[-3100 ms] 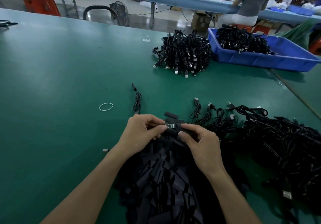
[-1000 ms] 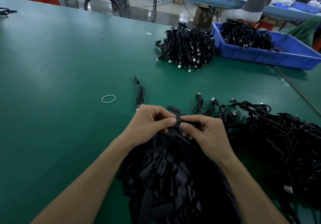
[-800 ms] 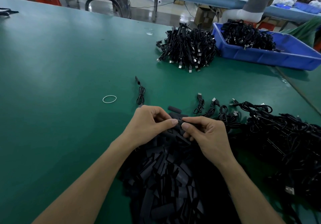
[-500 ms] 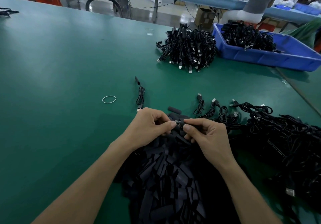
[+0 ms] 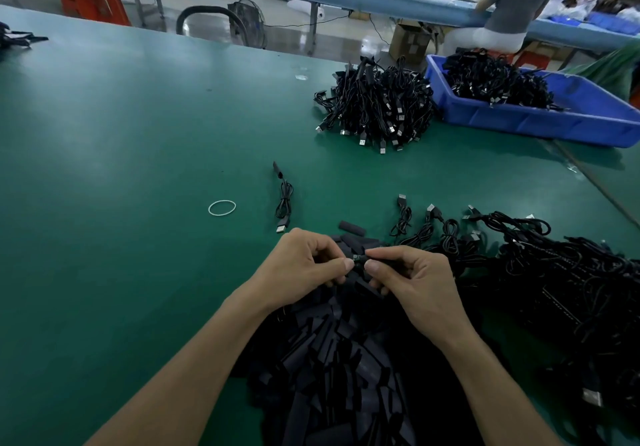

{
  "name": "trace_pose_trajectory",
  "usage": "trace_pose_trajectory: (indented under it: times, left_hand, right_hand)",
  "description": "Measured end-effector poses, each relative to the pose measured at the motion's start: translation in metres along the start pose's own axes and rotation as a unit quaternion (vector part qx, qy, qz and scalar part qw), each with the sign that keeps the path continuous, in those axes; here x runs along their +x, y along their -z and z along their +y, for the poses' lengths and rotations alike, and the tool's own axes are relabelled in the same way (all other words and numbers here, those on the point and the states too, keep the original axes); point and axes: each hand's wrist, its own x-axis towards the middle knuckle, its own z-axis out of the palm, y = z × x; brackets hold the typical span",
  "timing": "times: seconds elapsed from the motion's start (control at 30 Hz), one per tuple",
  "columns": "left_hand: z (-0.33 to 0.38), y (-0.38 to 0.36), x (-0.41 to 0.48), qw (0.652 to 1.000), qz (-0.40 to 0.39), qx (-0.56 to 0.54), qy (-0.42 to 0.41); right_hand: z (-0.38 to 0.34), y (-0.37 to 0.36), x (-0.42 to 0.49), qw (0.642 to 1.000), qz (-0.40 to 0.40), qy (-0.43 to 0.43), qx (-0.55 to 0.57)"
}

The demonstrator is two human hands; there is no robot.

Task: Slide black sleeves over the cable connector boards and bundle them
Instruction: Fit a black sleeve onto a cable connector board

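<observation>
Left hand (image 5: 304, 265): lower centre, thumb and forefinger pinching the left end of the sleeve (image 5: 359, 259)
Right hand (image 5: 412, 279): just right of it, thumb and fingers pinching the right end, thumb tips of the two hands almost touching
Sleeve: centre of frame, held just above the pile (image 5: 339, 359) of spare sleeves
Board: presumably going into that sleeve; too small and dark to tell how far in
Pile: bottom centre, under both wrists, flat black tubes lying loose
Cables (image 5: 571, 272): tangled heap at right, a few coils fanned out just above the right hand
Lone cable (image 5: 284, 199): above the left hand, plug towards the hands
Band (image 5: 222, 208): left of the lone cable, flat on the table (image 5: 121, 134), probably for bundling
Bundles (image 5: 377, 106): upper right, beside the blue bin (image 5: 519, 123)
Sleeve handling: likely feather-light, soft and limp, with a mouth apt to fall flat; best pinched by both edges near the open end so that it bows open
Board handling: likely light, thin and stiff, joints at the wire probably fragile; best held by the long edges or at the cable root, never tugged by the wire
Slip risk: tube surface probably smooth, so a firm fingertip pinch close to the mouth, not at mid-length
</observation>
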Motion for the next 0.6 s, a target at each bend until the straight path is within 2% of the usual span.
trace_pose_trajectory:
  times: [0.37,0.53,0.6]
  left_hand:
    - [-0.001,-0.002,0.0,1.0,-0.01,-0.002,0.012]
    - [-0.001,-0.003,0.0,1.0,0.017,-0.01,0.021]
    - [-0.002,-0.004,0.0,0.999,0.029,-0.011,0.023]
  right_hand:
    - [-0.004,-0.005,0.001,0.999,0.0,0.006,-0.04]
    - [-0.003,-0.012,-0.001,0.989,0.144,-0.008,-0.023]
    - [-0.003,-0.014,0.0,0.986,0.169,-0.004,-0.012]
